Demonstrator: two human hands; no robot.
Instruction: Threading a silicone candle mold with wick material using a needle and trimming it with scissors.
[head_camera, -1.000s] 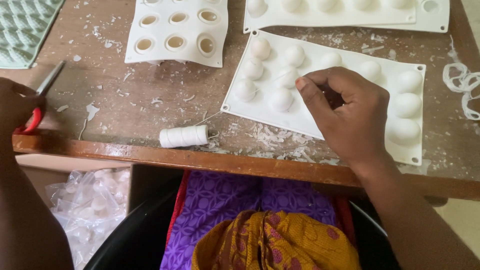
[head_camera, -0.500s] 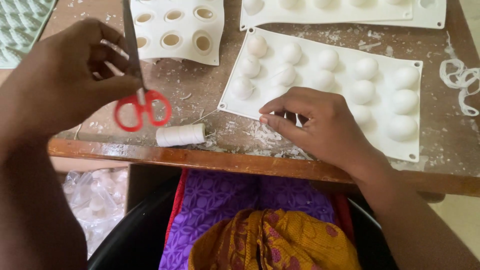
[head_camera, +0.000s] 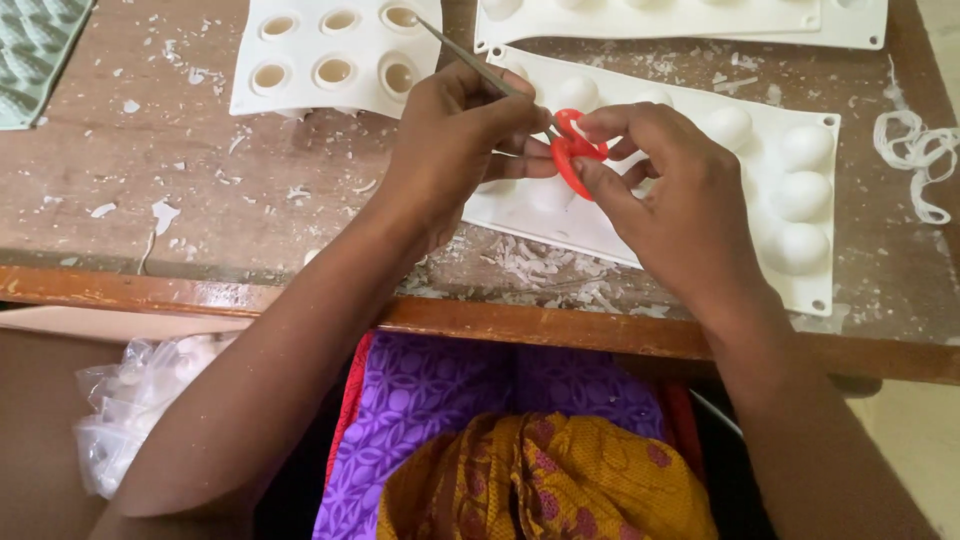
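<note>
My left hand (head_camera: 455, 130) and my right hand (head_camera: 670, 190) meet over a white silicone mould (head_camera: 800, 250) with rows of round domes. Between them is a pair of scissors (head_camera: 572, 150) with red handles. The left hand grips it near the pivot, and the thin metal blades (head_camera: 468, 58) point up and to the left. My right thumb and fingers pinch the red handle loops. The white thread spool seen earlier is hidden behind my left forearm.
A second white mould (head_camera: 330, 60) with round cavities lies at the back, another white mould (head_camera: 650, 15) along the top edge, a green one (head_camera: 35, 40) at the far left. White trimmings litter the wooden table (head_camera: 200, 290). Curled strips (head_camera: 915, 150) lie right. A plastic bag (head_camera: 130, 400) sits below.
My left hand carried the scissors from the table's left side over to the domed mould. My right hand left the mould surface and took hold of the red handles.
</note>
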